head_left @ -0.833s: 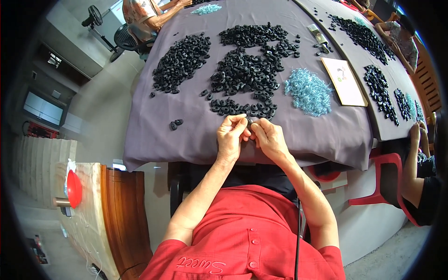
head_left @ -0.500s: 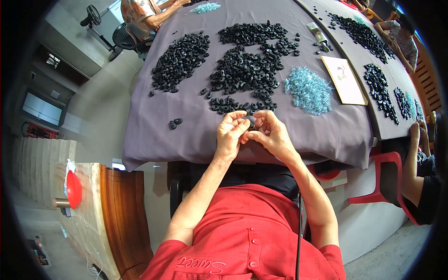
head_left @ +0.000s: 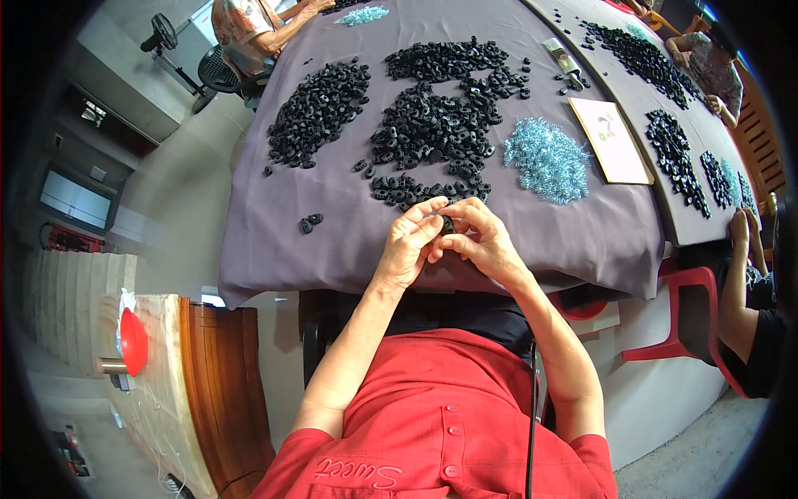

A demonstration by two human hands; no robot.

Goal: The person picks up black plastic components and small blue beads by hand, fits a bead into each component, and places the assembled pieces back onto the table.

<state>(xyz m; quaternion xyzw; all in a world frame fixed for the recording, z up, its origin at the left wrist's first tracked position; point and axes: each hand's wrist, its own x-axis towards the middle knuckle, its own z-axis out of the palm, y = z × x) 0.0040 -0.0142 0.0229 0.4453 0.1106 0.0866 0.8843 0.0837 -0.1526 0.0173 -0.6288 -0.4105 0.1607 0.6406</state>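
- At the near edge of the cloth-covered worktop point(head_left: 332, 259), the left hand point(head_left: 406, 251) and the right hand point(head_left: 490, 245) meet, their fingertips close together.
- Between them sits a small black piece point(head_left: 447, 224), partly hidden by the fingers.
- The left hand is narrow, thumb and forefinger pinched at the piece's left side.
- The right hand is curled around the piece's right side, thumb low and forefinger above, also gripping it.
- Just beyond the fingertips lies a short near heap point(head_left: 403, 190) of similar black pieces.
- Farther on, a larger middle heap point(head_left: 432, 125) spreads out, with a far heap point(head_left: 445, 60) touching its far side.
- To the left, a long left heap point(head_left: 316, 112) of black pieces stands apart; nearer, some loose pieces point(head_left: 310, 223) lie by themselves.
- Right of the middle heap is a pile of pale blue coils point(head_left: 546, 160).
- Right of the coils, a flat pale board point(head_left: 611, 141) lies near the worktop's right edge, and a tube point(head_left: 563, 58) lies farther off.
- On the adjoining right-hand table point(head_left: 677, 224) are more black heaps.
- At the far left, another person point(head_left: 241, 29) sits at the worktop.
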